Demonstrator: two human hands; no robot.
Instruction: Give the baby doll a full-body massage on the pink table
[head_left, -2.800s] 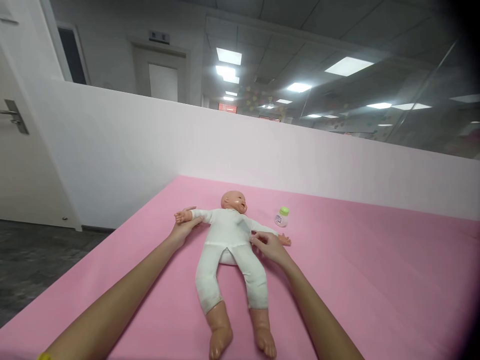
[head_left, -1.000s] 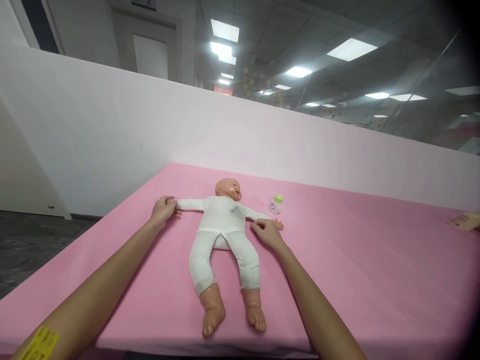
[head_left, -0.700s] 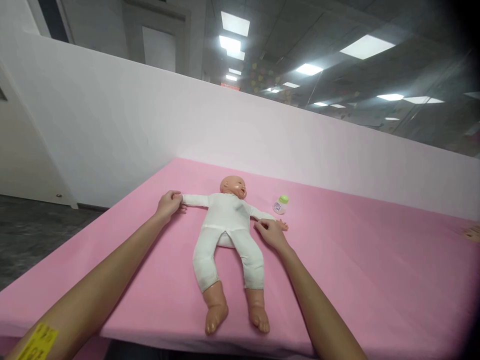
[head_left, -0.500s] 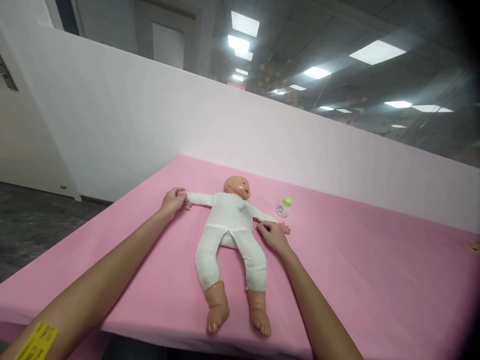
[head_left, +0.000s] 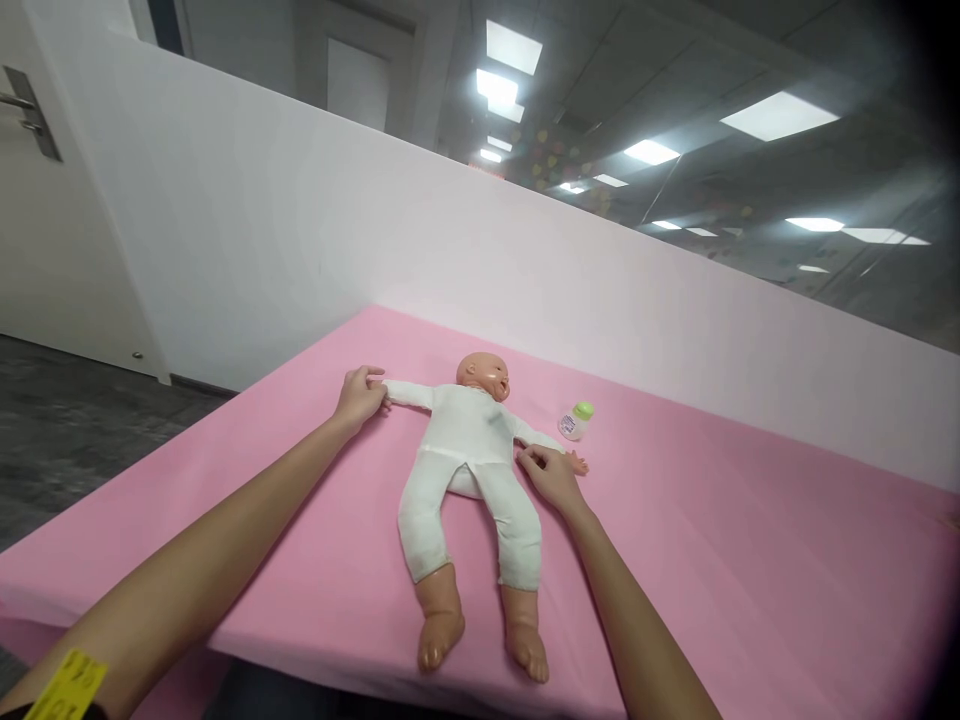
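Note:
A baby doll (head_left: 469, 460) in a white bodysuit lies on its back on the pink table (head_left: 712, 560), arms spread, bare feet toward me. My left hand (head_left: 358, 396) is closed around the doll's outstretched hand on the left side. My right hand (head_left: 551, 477) pinches the sleeve of the doll's other arm, near its wrist. A small bottle with a green cap (head_left: 575, 421) stands just beyond my right hand, apart from it.
A white partition wall (head_left: 525, 280) runs along the far side of the table. The table's near edge is close below the doll's feet. A door with a metal handle (head_left: 22, 110) is at the far left, over dark floor (head_left: 60, 420).
Since 2.8 s ago my left hand slid out to the doll's hand and closed on it. My right hand moved down the sleeve toward the wrist. The view shifted slightly.

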